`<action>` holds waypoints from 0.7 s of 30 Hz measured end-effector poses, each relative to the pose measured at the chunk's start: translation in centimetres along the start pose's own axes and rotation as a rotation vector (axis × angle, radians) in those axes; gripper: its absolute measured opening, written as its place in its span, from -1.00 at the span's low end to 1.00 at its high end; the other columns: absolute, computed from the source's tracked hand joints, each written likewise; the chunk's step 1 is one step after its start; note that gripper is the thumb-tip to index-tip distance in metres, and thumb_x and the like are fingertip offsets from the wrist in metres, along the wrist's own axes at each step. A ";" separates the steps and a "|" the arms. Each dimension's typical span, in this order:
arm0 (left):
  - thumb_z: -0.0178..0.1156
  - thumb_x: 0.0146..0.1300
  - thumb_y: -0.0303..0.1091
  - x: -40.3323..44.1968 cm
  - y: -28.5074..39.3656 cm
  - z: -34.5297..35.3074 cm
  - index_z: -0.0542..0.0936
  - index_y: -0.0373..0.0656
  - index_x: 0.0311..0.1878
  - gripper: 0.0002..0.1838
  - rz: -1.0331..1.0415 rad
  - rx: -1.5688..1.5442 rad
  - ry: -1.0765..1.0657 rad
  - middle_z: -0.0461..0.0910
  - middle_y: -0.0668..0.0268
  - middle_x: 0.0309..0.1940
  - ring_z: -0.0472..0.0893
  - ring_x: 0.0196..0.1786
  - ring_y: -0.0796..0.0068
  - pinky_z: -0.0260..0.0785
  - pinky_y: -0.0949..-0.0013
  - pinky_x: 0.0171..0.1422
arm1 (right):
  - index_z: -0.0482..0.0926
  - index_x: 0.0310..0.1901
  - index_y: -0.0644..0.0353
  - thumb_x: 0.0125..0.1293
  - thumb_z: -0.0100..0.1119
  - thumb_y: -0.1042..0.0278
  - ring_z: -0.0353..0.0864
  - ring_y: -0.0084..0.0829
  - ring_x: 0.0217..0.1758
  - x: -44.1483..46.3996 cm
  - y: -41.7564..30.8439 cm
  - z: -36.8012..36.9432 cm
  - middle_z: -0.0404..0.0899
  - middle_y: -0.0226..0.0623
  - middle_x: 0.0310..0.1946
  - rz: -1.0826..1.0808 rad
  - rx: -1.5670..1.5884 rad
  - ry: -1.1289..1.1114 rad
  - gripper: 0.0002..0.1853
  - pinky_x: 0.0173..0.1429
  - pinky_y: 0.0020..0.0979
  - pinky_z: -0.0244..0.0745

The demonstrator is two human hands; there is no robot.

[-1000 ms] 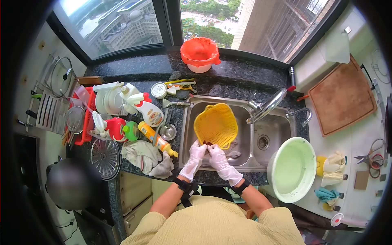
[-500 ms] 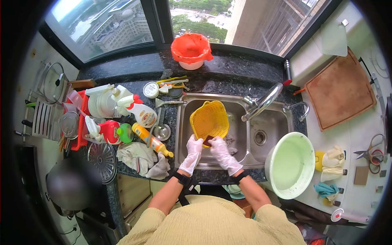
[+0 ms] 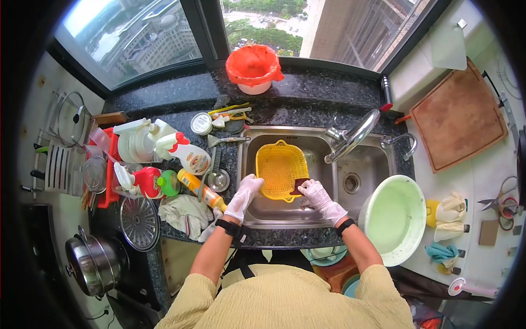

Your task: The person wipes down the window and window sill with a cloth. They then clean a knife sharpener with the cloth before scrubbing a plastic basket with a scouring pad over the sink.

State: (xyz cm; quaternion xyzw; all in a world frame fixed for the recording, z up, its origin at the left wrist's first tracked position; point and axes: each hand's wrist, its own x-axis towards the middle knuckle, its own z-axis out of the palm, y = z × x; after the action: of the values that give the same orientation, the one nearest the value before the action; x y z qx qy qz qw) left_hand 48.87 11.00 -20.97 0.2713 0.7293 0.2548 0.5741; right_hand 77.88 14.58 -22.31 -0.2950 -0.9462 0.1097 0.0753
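A yellow plastic basket (image 3: pixel 281 167) with perforated walls sits in the left basin of the steel sink (image 3: pixel 274 215), its open top facing up. My left hand (image 3: pixel 247 191), in a thin whitish glove, is closed at the basket's left rim; its fingertips are partly hidden. My right hand (image 3: pixel 318 196), gloved the same way, pinches a dark red scouring pad (image 3: pixel 298 186) against the basket's lower right rim.
The faucet (image 3: pixel 356 137) arches over the sink's divider. At right stands a pale green basin (image 3: pixel 392 222). Spray bottles (image 3: pixel 192 156), a yellow bottle (image 3: pixel 201 189) and rags (image 3: pixel 183 211) crowd the left counter. A red-lined bin (image 3: pixel 255 68) stands behind.
The basket has gone from tilted up to lying flatter and lower in the sink. My hands have moved apart, the left to its left side, the right with the pad to its right rim.
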 end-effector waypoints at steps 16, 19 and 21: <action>0.18 0.33 -0.06 -6.5 -3.8 4.2 0.28 -0.31 0.27 -0.37 0.120 -0.072 0.221 0.32 -0.03 0.27 0.33 0.33 0.12 0.15 0.23 0.40 | 0.45 0.08 0.30 0.36 0.16 0.31 0.66 -0.22 -0.18 2.3 -1.8 9.8 0.61 -0.16 -0.11 0.935 2.135 0.279 -0.66 -0.03 -0.13 0.62; 0.20 0.32 -0.08 -6.7 -4.1 3.9 0.29 -0.30 0.27 -0.38 0.123 -0.074 0.221 0.32 -0.03 0.27 0.31 0.34 0.12 0.13 0.23 0.41 | 0.45 0.08 0.29 0.36 0.17 0.30 0.67 -0.23 -0.15 3.0 -1.9 11.5 0.61 -0.16 -0.11 0.989 2.124 0.310 -0.66 -0.04 -0.17 0.62; 0.25 0.27 -0.06 -6.6 -3.9 3.9 0.26 -0.32 0.29 -0.31 0.114 -0.102 0.209 0.31 -0.04 0.28 0.30 0.35 0.12 0.11 0.24 0.42 | 0.46 0.08 0.30 0.36 0.17 0.29 0.67 -0.25 -0.14 4.0 -2.1 10.8 0.62 -0.18 -0.10 0.967 2.012 0.270 -0.65 -0.05 -0.22 0.62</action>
State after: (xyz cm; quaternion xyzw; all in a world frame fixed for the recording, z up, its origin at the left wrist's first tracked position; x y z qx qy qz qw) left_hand 53.53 3.90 -19.82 0.2548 0.7545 0.3508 0.4927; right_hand 71.26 13.37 -31.91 -0.4455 -0.1976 0.8082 0.3305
